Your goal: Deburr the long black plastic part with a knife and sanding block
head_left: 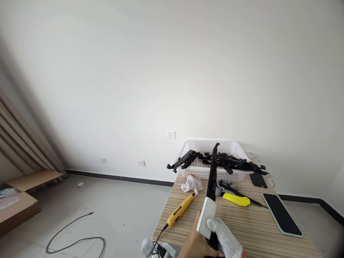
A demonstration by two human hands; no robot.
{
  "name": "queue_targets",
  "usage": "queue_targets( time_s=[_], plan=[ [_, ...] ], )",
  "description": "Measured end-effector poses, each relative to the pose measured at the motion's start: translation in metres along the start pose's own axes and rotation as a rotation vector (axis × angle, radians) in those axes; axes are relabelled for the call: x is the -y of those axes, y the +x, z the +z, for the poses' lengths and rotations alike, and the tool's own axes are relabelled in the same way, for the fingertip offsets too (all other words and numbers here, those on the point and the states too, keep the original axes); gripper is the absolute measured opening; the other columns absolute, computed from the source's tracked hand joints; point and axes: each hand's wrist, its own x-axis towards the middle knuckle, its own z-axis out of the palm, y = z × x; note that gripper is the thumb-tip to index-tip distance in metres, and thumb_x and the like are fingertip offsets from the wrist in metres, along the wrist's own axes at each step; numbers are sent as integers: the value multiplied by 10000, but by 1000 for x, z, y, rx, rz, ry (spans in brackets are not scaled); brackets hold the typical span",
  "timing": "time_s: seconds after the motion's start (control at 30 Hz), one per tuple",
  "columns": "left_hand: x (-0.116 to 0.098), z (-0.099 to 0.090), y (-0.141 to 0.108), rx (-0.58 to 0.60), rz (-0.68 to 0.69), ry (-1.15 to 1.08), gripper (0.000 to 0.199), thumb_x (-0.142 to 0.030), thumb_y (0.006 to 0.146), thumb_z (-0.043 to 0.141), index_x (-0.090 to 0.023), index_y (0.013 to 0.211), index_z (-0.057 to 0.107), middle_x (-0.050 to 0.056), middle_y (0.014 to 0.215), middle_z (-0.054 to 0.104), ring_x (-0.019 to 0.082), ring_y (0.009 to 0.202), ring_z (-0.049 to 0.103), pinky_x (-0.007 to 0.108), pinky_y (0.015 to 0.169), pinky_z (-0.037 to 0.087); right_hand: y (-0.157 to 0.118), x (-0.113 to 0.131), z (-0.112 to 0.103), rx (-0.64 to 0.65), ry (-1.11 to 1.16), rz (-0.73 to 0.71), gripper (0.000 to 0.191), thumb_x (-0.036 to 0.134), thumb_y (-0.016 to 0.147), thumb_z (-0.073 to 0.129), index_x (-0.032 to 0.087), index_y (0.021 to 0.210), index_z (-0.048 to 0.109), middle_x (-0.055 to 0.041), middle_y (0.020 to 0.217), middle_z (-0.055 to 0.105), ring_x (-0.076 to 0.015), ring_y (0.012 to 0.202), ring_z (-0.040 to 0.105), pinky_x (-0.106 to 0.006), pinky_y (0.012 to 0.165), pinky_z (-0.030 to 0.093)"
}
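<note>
Bare, my left hand (197, 243) is closed round the lower end of a long black plastic strip (212, 177), which points away from me over the table. My right hand (225, 236) wears a white knit glove and grips a flat white rectangular block (206, 216), its thumb pressed on the face. The block lies against the near part of the strip and covers some of it. A yellow corded pen-like tool (180, 210) lies left of the strip. To the right is a yellow-handled brush or knife (236, 199); I cannot tell which.
A white plastic basket (233, 175) at the table's (242, 229) back holds several black plastic parts (231, 163), some overhanging its rim. A white glove (191, 184) lies before it. Two phones lie right, a large one (282, 215) nearer. A black cable (75, 242) crosses the floor.
</note>
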Motion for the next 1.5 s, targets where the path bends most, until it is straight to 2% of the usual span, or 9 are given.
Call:
queue_targets(
  time_s=[0.2, 0.3, 0.5, 0.63, 0.73, 0.9, 1.2, 1.37, 1.5],
  plan=[
    [2, 3, 2, -28, -91, 87, 1277, -440, 368, 924, -107, 1452, 338, 200, 1427, 436, 438, 1400, 279, 550, 1187, 181, 8, -13, -14, -40, 3, -40, 308, 367, 935, 579, 194, 1189, 606, -79, 1240, 599, -233, 1037, 616, -419, 869, 533],
    [4, 5, 1, -68, -73, 67, 1320, -401, 382, 915, -92, 1472, 237, 229, 1487, 333, 422, 1409, 268, 537, 1181, 200, 18, -25, -20, -70, 13, -41, 368, 448, 789, 733, 169, 1026, 694, -112, 1088, 689, -270, 1010, 630, -421, 884, 509],
    [-4, 18, -7, -134, 17, 45, 977, -212, 438, 824, -186, 1296, 358, 105, 1171, 580, 312, 1061, 590, 429, 939, 488, 26, -44, -27, -32, 232, -26, 465, 533, 552, 830, 186, 853, 757, -96, 816, 753, -369, 966, 659, -455, 877, 486],
    [-10, 22, -15, -200, 29, 43, 916, -186, 470, 778, -200, 1261, 315, 97, 1152, 576, 284, 1012, 600, 403, 894, 494, 23, -47, -30, -7, 337, 7, 450, 532, 624, 799, 145, 846, 746, -115, 781, 749, -321, 806, 695, -439, 799, 515],
    [-13, 18, -19, -163, -13, 12, 865, -162, 515, 735, -204, 1269, 313, 99, 1163, 573, 263, 976, 608, 401, 885, 495, 25, -46, -31, -167, 498, -4, 456, 546, 554, 837, 143, 730, 716, -92, 705, 735, -283, 713, 690, -427, 785, 523],
    [-16, 11, -21, -139, -47, -45, 981, -171, 532, 764, -217, 1382, 277, 105, 1230, 559, 301, 1113, 570, 450, 1000, 434, 23, -45, -32, -24, 540, 34, 430, 460, 578, 862, 125, 813, 730, -107, 756, 746, -303, 796, 701, -440, 831, 515],
    [-19, 7, -22, -114, -24, -75, 1205, -225, 570, 812, -221, 1519, 70, 139, 1379, 490, 322, 1249, 499, 481, 1071, 385, 12, -37, -24, -29, 582, 0, 368, 454, 631, 832, 162, 829, 726, -110, 779, 746, -336, 927, 690, -475, 880, 506],
    [-25, 4, -22, -94, -18, -64, 1234, -250, 585, 814, -230, 1540, 33, 121, 1347, 529, 315, 1231, 512, 456, 1051, 409, 13, -31, -22, -22, 570, 4, 318, 432, 636, 835, 181, 783, 707, -68, 698, 718, -284, 795, 689, -424, 808, 534],
    [-21, 6, -22, -95, -38, -72, 1263, -212, 562, 811, -225, 1545, 18, 95, 1242, 600, 280, 1089, 589, 413, 961, 474, 17, -30, -23, -166, 598, -36, 313, 460, 619, 835, 200, 669, 669, -20, 576, 658, -209, 591, 627, -360, 683, 532]
  ],
)
